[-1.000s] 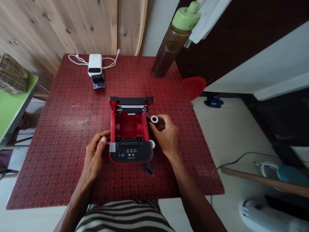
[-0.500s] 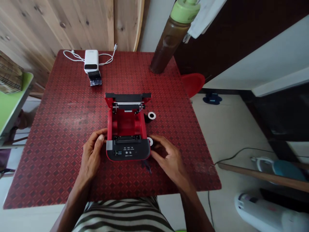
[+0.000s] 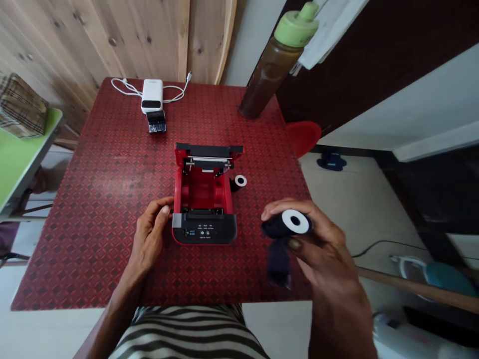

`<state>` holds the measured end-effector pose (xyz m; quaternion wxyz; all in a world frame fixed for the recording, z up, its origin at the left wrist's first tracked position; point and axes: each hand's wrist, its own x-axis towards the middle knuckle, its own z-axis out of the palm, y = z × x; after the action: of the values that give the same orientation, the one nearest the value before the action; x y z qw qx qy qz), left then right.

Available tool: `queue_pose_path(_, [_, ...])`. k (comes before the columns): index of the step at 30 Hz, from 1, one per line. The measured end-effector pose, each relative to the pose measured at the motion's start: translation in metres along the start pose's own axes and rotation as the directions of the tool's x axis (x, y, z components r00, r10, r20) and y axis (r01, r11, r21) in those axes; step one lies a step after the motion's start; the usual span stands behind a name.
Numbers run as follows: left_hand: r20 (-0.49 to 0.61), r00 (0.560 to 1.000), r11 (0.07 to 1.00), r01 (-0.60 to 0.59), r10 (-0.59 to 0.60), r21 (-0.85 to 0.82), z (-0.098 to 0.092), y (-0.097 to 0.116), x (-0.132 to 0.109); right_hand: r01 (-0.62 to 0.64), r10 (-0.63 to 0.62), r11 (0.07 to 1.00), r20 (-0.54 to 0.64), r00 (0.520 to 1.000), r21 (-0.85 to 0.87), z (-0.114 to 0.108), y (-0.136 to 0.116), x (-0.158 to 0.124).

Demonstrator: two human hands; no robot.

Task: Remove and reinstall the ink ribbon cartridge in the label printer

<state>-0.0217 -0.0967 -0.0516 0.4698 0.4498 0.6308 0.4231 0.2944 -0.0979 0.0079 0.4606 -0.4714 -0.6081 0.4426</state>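
A red and black label printer [image 3: 204, 230] sits on the table with its lid [image 3: 209, 151] raised and its red roll compartment [image 3: 202, 188] bare inside. My left hand [image 3: 151, 232] rests at the printer's left side, fingers loosely bent and touching its edge, thumb apart. Off to the right, my right hand [image 3: 325, 244] is closed around a black roll with a white end [image 3: 295, 221], held up above the table. A loose dark strip [image 3: 279, 267] hangs from this roll. Another black roll with a white end [image 3: 240, 181] lies just right of the printer.
Toward the back stands a tall brown bottle with a green cap [image 3: 267, 70]. A white device with a cable [image 3: 152, 92] lies at the back left, a black strip sticking out of it. Beyond the right table edge is a red seat [image 3: 305, 138].
My right hand has left the printer's right side and moved right and up, bringing one black roll with it. My left hand stays by the printer.
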Motion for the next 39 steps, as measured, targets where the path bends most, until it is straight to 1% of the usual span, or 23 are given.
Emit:
queue_pose_path(2, [0.0, 1.0, 1.0, -0.014, 0.014, 0.008, -0.001, -0.001, 0.0, 0.044, -0.03, 0.994, 0.135, 0.99, -0.1, 0.003, -0.022, 0.02])
queue_pose_path(3, [0.001, 1.0, 1.0, -0.021, 0.021, 0.011, -0.001, -0.002, 0.0, 0.096, -0.054, 0.978, 0.222, 0.974, -0.183, 0.008, -0.03, 0.031])
queue_pose_path(5, [0.007, 1.0, 0.999, -0.03, 0.03, 0.014, -0.001, -0.004, 0.001, 0.257, -0.123, 0.898, 0.357, 0.926, -0.357, 0.025, -0.038, 0.053])
queue_pose_path(7, [0.012, 0.999, 0.999, -0.034, 0.034, 0.012, -0.001, -0.004, 0.001, 0.372, -0.134, 0.785, 0.452, 0.882, -0.495, 0.045, -0.037, 0.071])
queue_pose_path(9, [0.009, 0.999, 0.999, -0.035, 0.035, 0.006, -0.001, -0.004, 0.001, 0.424, -0.089, 0.677, 0.505, 0.858, -0.601, 0.064, -0.031, 0.082])
queue_pose_path(11, [0.009, 0.999, 0.999, -0.035, 0.035, -0.006, 0.0, -0.003, 0.001, 0.446, -0.036, 0.587, 0.529, 0.848, -0.676, 0.077, -0.026, 0.088])
queue_pose_path(13, [0.014, 0.999, 0.999, -0.034, 0.035, -0.017, 0.0, -0.002, 0.001, 0.457, -0.007, 0.52, 0.531, 0.847, -0.722, 0.085, -0.022, 0.09])
queue_pose_path(15, [0.012, 0.999, 0.999, -0.033, 0.033, -0.018, 0.001, 0.0, 0.0, 0.458, -0.002, 0.482, 0.522, 0.853, -0.747, 0.089, -0.021, 0.092])
queue_pose_path(18, [0.005, 1.0, 0.999, -0.031, 0.031, -0.007, 0.0, 0.001, 0.0, 0.452, 0.014, 0.465, 0.517, 0.856, -0.761, 0.093, -0.017, 0.099])
queue_pose_path(22, [0.015, 1.0, 1.0, -0.027, 0.027, 0.003, 0.0, 0.001, 0.0, 0.438, 0.105, 0.429, 0.526, 0.844, -0.79, 0.101, -0.011, 0.109])
queue_pose_path(26, [0.021, 1.0, 1.0, -0.02, 0.019, 0.002, -0.001, 0.0, 0.0, 0.396, 0.165, 0.385, 0.484, 0.859, -0.834, 0.108, -0.01, 0.113])
queue_pose_path(29, [0.022, 0.999, 1.0, -0.024, 0.024, -0.006, 0.0, 0.0, 0.0, 0.383, 0.173, 0.375, 0.469, 0.866, -0.844, 0.112, -0.008, 0.112])
queue_pose_path(31, [0.024, 0.999, 1.0, -0.027, 0.027, -0.008, 0.0, 0.0, 0.0, 0.392, 0.152, 0.382, 0.475, 0.867, -0.837, 0.112, -0.006, 0.11])
queue_pose_path(34, [0.025, 0.999, 1.0, -0.02, 0.02, -0.014, 0.0, 0.001, 0.0, 0.413, 0.084, 0.431, 0.491, 0.867, -0.803, 0.106, -0.006, 0.104])
queue_pose_path(37, [0.025, 1.0, 0.999, -0.002, 0.003, -0.036, -0.001, 0.002, 0.0, 0.411, -0.018, 0.557, 0.484, 0.875, -0.722, 0.092, -0.012, 0.095])
queue_pose_path(39, [0.037, 0.999, 0.997, 0.026, -0.023, -0.076, -0.003, 0.002, 0.001, 0.409, -0.065, 0.649, 0.489, 0.87, -0.642, 0.08, -0.019, 0.088])
